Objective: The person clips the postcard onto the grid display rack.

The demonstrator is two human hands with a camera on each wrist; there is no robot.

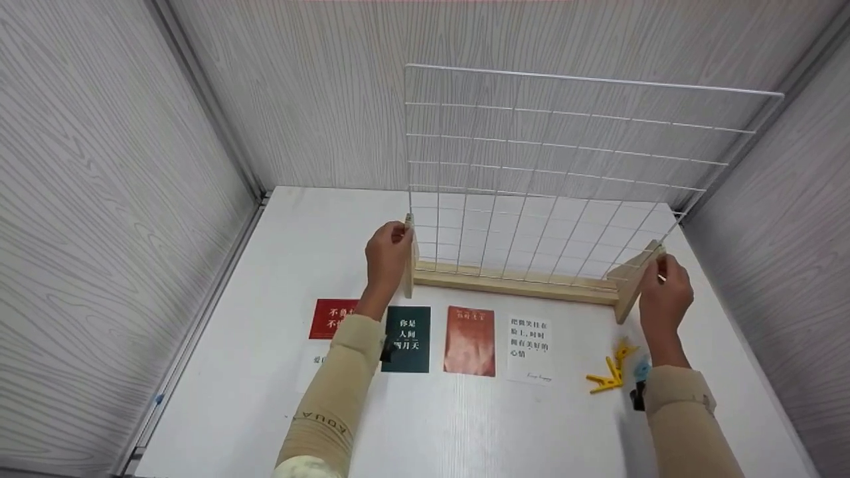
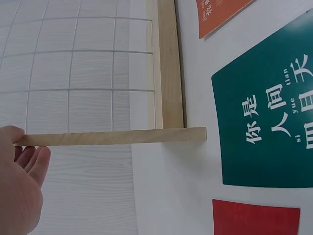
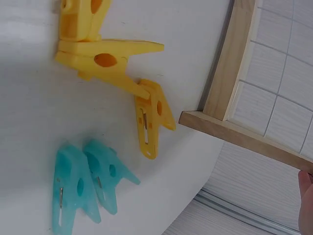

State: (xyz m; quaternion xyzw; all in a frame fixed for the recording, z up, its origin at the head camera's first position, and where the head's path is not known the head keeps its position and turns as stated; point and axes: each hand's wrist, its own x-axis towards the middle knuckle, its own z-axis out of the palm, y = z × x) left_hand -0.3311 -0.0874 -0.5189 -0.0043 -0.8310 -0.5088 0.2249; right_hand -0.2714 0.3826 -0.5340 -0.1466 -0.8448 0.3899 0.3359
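A white wire grid panel [image 1: 518,156] stands upright in a pale wooden stand with a crossbar [image 1: 518,285] between two end pieces. My left hand [image 1: 387,255] pinches the upper end of the left end piece [image 2: 122,138], thumb and fingers on opposite faces in the left wrist view. At the other side, my right hand [image 1: 666,292] holds the top of the right end piece [image 1: 634,292] between thumb and fingers. Only a bit of that hand [image 3: 306,200] shows at the right wrist view's edge, its fingertip against the wood.
In front of the stand lie a red card [image 1: 329,317], a dark green card [image 1: 406,338], an orange-red card [image 1: 469,342] and a white card [image 1: 529,348]. Several yellow clothespins [image 3: 105,61] and two teal clothespins [image 3: 73,188] lie near my right forearm. Grey wood-grain walls [image 1: 86,199] enclose the white table [image 1: 465,431].
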